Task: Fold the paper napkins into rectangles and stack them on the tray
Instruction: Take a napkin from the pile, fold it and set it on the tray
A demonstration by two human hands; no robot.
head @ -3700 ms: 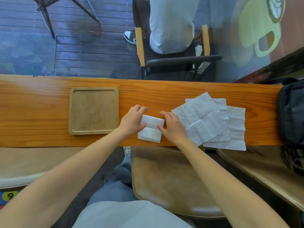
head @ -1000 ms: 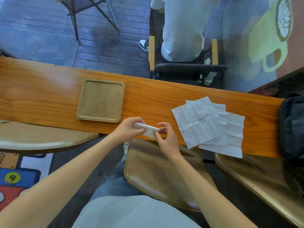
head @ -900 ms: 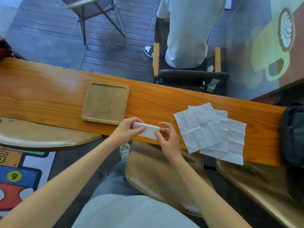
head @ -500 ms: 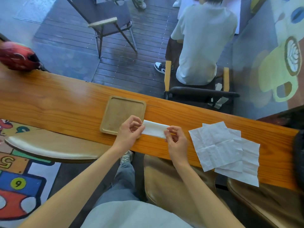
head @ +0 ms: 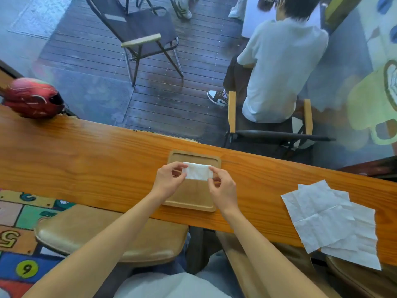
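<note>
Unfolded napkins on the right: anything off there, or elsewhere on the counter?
The unfolded napkins lie fanned and askew, and their near corners hang past the counter edge. Otherwise nothing odd: both hands hold the folded napkin over the tray, which holds no stack yet.

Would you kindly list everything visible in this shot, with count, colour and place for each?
Folded white paper napkin: one, white, held over the tray's far half.
Square wooden tray: one, light tan, on the counter in front of the person.
Unfolded white paper napkins: an overlapping pile, white, on the counter to the right.
Long wooden counter: one, orange-brown, across the frame.
Red helmet: one, far left on the counter.
Tan padded stools: tan, below the counter.
Black folding chair: one, outside on the deck.
Seated person in a pale shirt: one, outside.
Left hand: pinching the napkin's left end.
Right hand: pinching its right end.
</note>
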